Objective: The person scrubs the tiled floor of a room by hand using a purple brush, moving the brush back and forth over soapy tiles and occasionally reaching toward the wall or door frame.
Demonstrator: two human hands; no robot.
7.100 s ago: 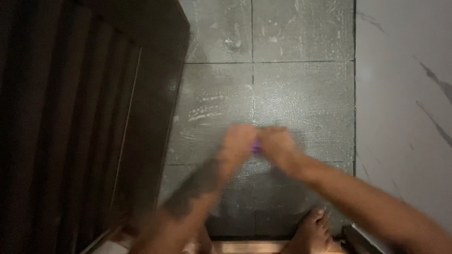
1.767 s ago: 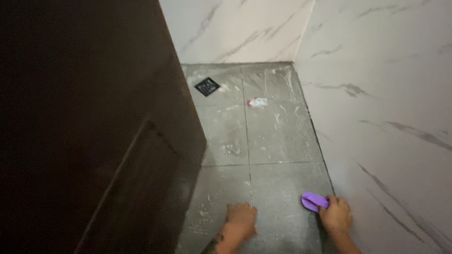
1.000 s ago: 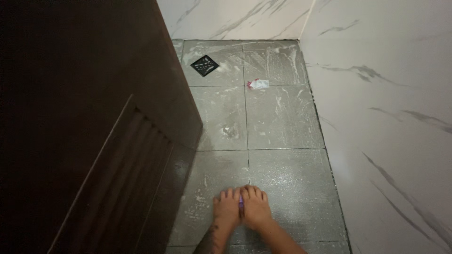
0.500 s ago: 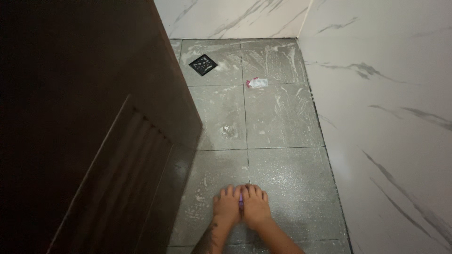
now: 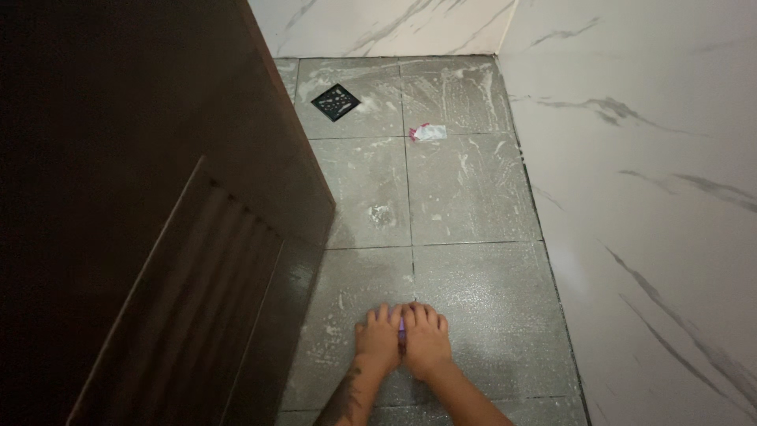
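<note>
Left hand [image 5: 380,338] and right hand [image 5: 424,341] side by side, palms down on grey floor tiles [image 5: 465,197], both pressed over a purple brush [image 5: 402,335]; only a thin purple sliver shows between them, rest of it covered. Both hands wrapped over it, grip details hard to make out, fingers pointing away from camera. Forearms cut off at bottom edge; left one has a dark tattoo. Tiles around the hands streaked with whitish soapy film, one foam blob [image 5: 382,213] on the tile ahead. Further out, a small white and red scrap [image 5: 429,132] lies on a grout line, and a black square floor drain [image 5: 336,102] sits near the far left corner. Dark brown louvred door [image 5: 158,237] fills the whole left side, its edge just beside the left hand, tight there. White marble wall [image 5: 646,197] bounds the right and the far end. Open floor runs straight ahead of the hands, narrow strip between door and wall.
</note>
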